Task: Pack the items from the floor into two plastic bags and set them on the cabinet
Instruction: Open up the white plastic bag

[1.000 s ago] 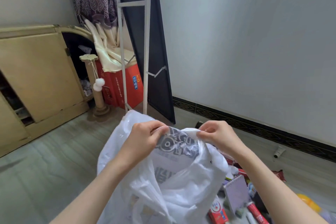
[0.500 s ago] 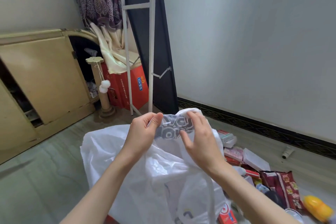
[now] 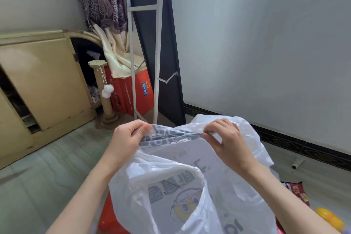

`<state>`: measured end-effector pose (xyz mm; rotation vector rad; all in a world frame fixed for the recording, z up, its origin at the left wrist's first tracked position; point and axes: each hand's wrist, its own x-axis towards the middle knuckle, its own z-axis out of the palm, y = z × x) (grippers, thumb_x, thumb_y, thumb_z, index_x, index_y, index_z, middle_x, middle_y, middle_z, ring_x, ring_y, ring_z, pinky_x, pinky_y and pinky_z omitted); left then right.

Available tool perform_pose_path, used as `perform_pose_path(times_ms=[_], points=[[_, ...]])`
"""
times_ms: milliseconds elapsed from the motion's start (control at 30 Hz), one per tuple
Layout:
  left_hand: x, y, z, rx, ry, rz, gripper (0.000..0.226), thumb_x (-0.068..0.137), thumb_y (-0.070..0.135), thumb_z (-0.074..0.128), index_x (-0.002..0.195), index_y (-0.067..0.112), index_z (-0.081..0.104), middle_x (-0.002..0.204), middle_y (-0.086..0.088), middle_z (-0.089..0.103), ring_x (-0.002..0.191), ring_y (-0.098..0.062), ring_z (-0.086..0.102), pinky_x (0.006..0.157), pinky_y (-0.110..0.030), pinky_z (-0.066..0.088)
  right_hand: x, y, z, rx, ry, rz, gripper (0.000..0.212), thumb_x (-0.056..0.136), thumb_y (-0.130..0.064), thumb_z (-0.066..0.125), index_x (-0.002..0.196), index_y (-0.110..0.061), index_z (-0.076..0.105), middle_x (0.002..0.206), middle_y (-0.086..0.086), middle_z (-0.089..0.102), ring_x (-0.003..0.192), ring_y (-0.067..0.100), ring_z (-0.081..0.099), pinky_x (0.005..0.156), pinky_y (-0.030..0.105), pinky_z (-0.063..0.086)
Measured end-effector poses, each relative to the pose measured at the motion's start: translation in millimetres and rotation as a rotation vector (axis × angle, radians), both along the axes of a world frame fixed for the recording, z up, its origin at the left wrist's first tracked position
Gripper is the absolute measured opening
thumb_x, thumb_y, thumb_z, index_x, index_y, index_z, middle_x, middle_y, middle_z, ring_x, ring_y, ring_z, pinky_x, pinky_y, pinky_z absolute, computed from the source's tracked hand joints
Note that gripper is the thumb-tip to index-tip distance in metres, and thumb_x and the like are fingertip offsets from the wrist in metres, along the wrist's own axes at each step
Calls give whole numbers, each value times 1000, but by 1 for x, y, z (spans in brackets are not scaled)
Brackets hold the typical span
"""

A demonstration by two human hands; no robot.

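Observation:
A white translucent plastic bag (image 3: 176,192) with grey and yellow print hangs in front of me, held up by its top edge. My left hand (image 3: 127,138) pinches that printed edge at its left end. My right hand (image 3: 226,138) pinches the same edge farther right, so the plastic is stretched between them. A red object (image 3: 108,213) shows below the bag at the bottom. A red snack packet (image 3: 298,192) and a yellow item (image 3: 329,217) lie on the floor at the lower right, partly hidden by my right arm. The beige cabinet (image 3: 43,81) stands at the left.
A white metal rack (image 3: 157,59) leans by a dark panel (image 3: 152,34) ahead. A red box (image 3: 131,91), a cat scratching post (image 3: 105,97) and a curtain (image 3: 102,5) fill the corner. A small white tube (image 3: 297,163) lies by the right wall.
My right hand moved right along the bag's edge, away from the left hand, stretching the plastic. The bag now covers most floor items seen half a second ago.

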<state>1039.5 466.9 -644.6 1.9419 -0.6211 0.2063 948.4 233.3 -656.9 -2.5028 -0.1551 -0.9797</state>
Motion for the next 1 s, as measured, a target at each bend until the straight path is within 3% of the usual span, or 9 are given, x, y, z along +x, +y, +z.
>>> perform_pose_path(times_ms=[200,267,333,433,533,667,800,867,1000], points=[[-2,-3,-4,489,-198,154,13,87,22,60,96,25,69,92,7,69,91,-19,61,80,-38,47,8,8,1,218,89,-31,19,90,-24,56,75,-12,55,57,-10,44,52,7,38,56,26,28],[-9,-13,3,446,-329,196,21,88,17,58,107,22,65,104,4,66,98,-20,59,87,-41,44,11,12,-3,207,113,-76,17,90,-24,56,75,-14,54,54,-13,41,53,2,40,55,26,26],[-22,-31,8,329,-411,66,30,88,23,59,117,18,59,113,1,63,101,-19,58,90,-42,45,14,18,-5,190,151,-97,16,90,-23,56,75,-15,54,55,-12,41,56,9,41,56,28,28],[-44,-60,-1,425,-216,-261,63,85,42,59,138,25,32,132,5,45,119,-10,44,102,-32,38,18,22,-5,315,208,-82,18,91,-19,52,73,-16,55,59,-9,50,57,14,46,56,23,35],[-48,-70,-15,476,-184,-296,66,83,40,61,138,29,25,121,7,41,113,-7,41,97,-23,35,19,18,2,517,269,-60,28,92,-13,46,65,-19,51,56,-9,50,53,4,44,52,14,33],[-45,-71,-12,346,-249,-259,34,86,20,62,117,16,48,96,6,47,87,-12,46,80,-26,39,18,5,10,851,318,-31,33,94,-12,45,63,-19,54,58,-4,46,55,10,40,54,26,33],[-48,-72,-11,364,-362,-236,8,87,13,60,92,8,61,87,-4,57,84,-19,50,75,-29,39,14,1,9,1072,473,125,29,94,-14,46,68,-15,59,70,5,48,68,21,43,65,35,36],[-45,-70,-8,275,-271,-181,5,88,12,58,84,9,60,80,1,57,76,-14,52,69,-26,40,11,-2,10,1003,467,150,24,93,-16,50,73,-16,62,75,5,57,74,20,51,72,34,40],[-37,-61,-7,139,-90,-48,14,90,11,54,79,19,56,65,12,56,64,2,53,57,-9,37,0,-10,7,540,384,67,5,84,-25,64,82,-20,61,87,-2,64,85,15,60,80,25,46]])
